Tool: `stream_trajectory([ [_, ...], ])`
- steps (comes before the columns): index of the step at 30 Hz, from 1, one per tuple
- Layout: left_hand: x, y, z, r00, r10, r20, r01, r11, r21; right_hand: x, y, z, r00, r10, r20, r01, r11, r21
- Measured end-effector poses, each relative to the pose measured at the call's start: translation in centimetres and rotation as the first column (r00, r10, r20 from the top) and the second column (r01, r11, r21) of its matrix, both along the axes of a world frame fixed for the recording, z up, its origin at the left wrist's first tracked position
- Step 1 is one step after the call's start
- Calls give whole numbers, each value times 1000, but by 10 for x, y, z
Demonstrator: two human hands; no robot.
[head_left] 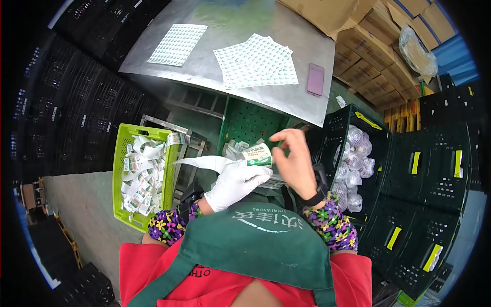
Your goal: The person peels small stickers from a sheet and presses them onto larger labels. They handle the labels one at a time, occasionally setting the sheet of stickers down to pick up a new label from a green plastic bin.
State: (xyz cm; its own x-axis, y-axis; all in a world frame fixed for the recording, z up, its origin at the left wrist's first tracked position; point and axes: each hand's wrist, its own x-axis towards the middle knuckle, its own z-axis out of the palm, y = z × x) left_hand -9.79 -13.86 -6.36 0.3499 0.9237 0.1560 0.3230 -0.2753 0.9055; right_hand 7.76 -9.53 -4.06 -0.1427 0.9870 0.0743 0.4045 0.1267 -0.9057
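Note:
A white glove covers my left hand [238, 185], which is closed on a curled strip of printed labels [257, 155] with green and white print. A blank white tail of the strip [204, 162] trails off to the left. My bare right hand [295, 166] is just right of the curl, its index finger and thumb apart and their tips close to its edge. Below the hands, another printed piece [276, 182] is partly hidden. Behind them, a green crate [250, 120] has several loose label pieces [235, 149] in it.
A lime green basket [118, 174] at left is full of label strips. Label sheets [258, 61] and a phone [315, 79] lie on the metal table [204, 82]. At right, a black crate [332, 138] holds net-wrapped round items [354, 163], beside stacked dark crates [434, 174]. Cardboard boxes [368, 56] stand behind.

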Motion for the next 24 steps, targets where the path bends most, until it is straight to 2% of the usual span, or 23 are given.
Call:
stream_trajectory([
  [1,0,2,0,1000,2,-1,-2,1000,1,7,2,-2,992,-71,105,61,993,97],
  [2,0,5,0,999,43,-12,-41,994,97,13,3,-2,998,-31,62,30,999,15],
  [3,1,5,0,996,85,-19,-80,978,191,10,1,-2,998,-27,64,26,1000,12],
  [4,1,3,0,996,85,-17,-80,979,188,4,-2,-1,987,51,-150,-77,983,-168],
  [5,2,3,0,997,58,-51,-46,979,199,0,-4,0,927,83,-367,-207,928,-311],
  [6,2,3,1,996,31,-86,-13,977,212,-1,-4,-4,946,182,-269,-259,922,-287],
  [7,0,3,1,992,8,-122,19,975,223,-1,-4,-9,972,161,-172,-200,951,-237],
  [8,-4,0,7,971,58,-230,-41,996,81,5,-2,-6,988,145,-45,-151,971,-186],
  [9,-6,3,5,983,178,-47,-178,984,6,15,0,-3,989,121,80,-110,986,-127],
  [10,-11,9,11,969,239,61,-228,963,-146,24,1,-1,979,153,134,-151,988,-26],
  [12,-23,19,16,910,364,199,-259,872,-415,42,-7,7,945,192,266,-181,981,-67],
  [13,-28,25,19,919,366,149,-303,894,-330,48,-10,6,916,195,349,-188,981,-55],
  [14,-28,27,18,901,380,210,-289,886,-363,50,-12,5,915,196,351,-190,980,-54],
  [16,-27,28,18,880,391,270,-269,878,-395,52,-16,3,961,132,241,-81,974,-210],
  [19,-28,28,20,903,369,219,-284,896,-341,53,-17,1,976,132,173,-109,984,-138],
  [20,-31,28,17,890,417,186,-317,857,-406,54,-18,1,987,125,103,-98,966,-238],
  [21,-33,28,15,874,462,149,-349,811,-469,56,-17,2,987,122,103,-95,967,-237],
  [23,-33,30,12,882,456,122,-363,820,-443,61,-14,4,950,210,232,-110,918,-382],
  [24,-32,30,12,892,435,123,-358,845,-397,62,-14,4,894,264,362,-172,948,-268],
])
